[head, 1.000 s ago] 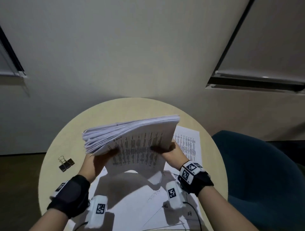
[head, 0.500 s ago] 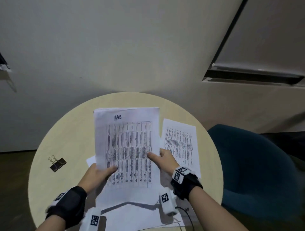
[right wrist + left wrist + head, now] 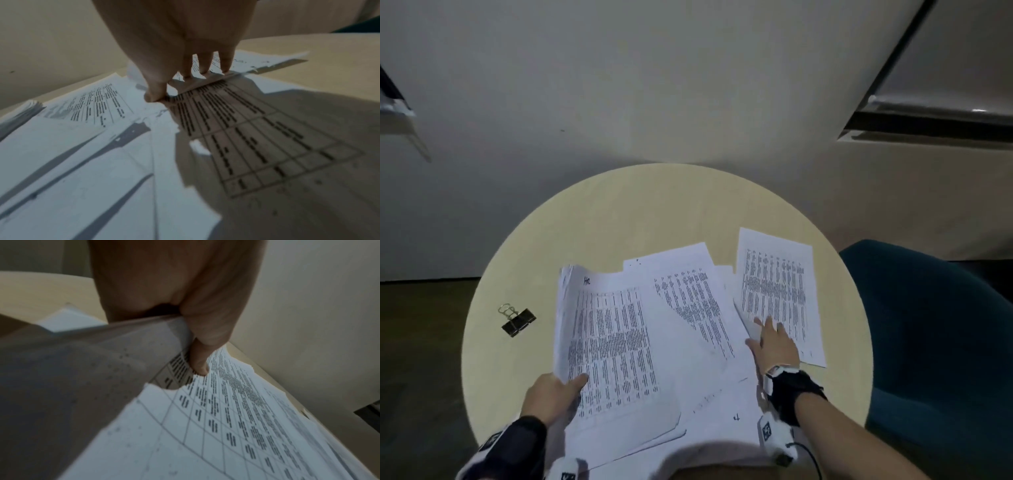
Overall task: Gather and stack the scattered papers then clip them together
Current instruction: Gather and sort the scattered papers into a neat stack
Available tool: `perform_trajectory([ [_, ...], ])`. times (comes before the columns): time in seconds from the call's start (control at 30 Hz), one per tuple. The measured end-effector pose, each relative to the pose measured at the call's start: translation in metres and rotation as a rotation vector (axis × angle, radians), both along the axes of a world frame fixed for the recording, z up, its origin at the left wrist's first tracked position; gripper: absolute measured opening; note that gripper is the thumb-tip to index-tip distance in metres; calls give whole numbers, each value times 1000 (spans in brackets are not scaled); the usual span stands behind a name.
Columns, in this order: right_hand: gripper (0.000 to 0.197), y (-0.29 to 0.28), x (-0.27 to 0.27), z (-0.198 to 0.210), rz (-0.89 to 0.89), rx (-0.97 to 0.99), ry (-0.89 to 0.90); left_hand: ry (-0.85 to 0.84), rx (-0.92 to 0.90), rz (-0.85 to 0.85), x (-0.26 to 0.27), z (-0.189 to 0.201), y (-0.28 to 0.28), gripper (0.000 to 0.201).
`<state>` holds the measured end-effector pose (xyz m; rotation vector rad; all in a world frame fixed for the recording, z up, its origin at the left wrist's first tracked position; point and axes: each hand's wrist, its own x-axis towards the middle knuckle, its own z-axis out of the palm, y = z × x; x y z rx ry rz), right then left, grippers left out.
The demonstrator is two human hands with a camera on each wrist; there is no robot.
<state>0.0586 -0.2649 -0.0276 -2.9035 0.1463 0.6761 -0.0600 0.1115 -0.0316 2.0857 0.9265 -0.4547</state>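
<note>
my left hand [image 3: 550, 397] grips the paper stack [image 3: 608, 346] at its near left edge, thumb [image 3: 198, 361] on the top sheet. my right hand [image 3: 774, 344] lies flat with fingers spread on a loose sheet [image 3: 777, 291] at the round table [image 3: 599, 212]'s right side; whether the tips press is blurry. the binder clip [image 3: 517, 320] sits apart, left of the stack.

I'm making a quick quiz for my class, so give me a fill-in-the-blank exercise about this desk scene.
1. The left hand grips the ____ of papers.
2. The right hand lies with straight fingers on a loose ____ at the table's right side.
3. The binder clip lies on the round table, to the ____ of the papers.

Missing words: stack; sheet; left
</note>
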Motion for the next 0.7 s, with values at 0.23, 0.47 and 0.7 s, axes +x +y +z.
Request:
perform_trajectory([
  [0.23,39,32,6,27,85,232,-282,38,-140,100,-2,5,2,41],
  [0.47,42,143,-68,24,865,423,-2,-6,-439,402,-9,24,-4,117],
  [0.7,39,165,-89,53,849,656,342,-29,-395,372,-8,28,-10,86],
])
